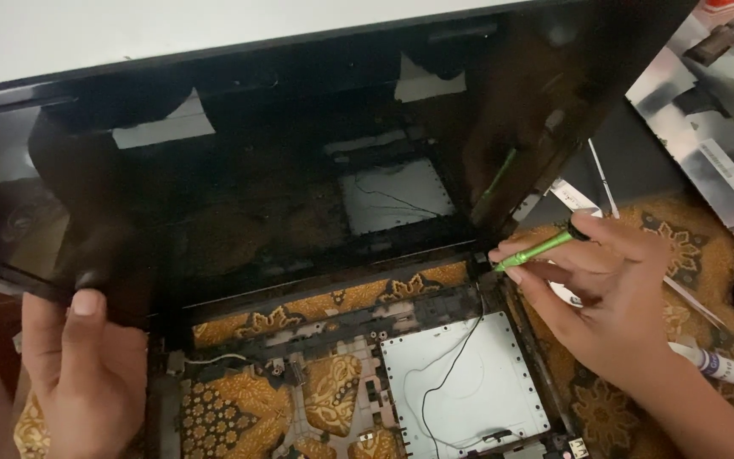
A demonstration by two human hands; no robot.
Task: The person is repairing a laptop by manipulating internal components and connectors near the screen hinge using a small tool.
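Right hand (613, 289) has its fingers closed in a pinch on a green screwdriver (539, 249), tip set at the right hinge (479, 265) where the black screen panel (282, 170) meets the stripped laptop base frame (367, 340). Left hand (87, 374) grips the panel's lower left edge, thumb on top, holding it up. Looks like hinge screw work: keep the driver square to the screw, press down before turning, keep the panel steady so the hinge isn't loaded. Mind the thin black cable (456, 357) running over the silver plate (465, 387) just below the tip.
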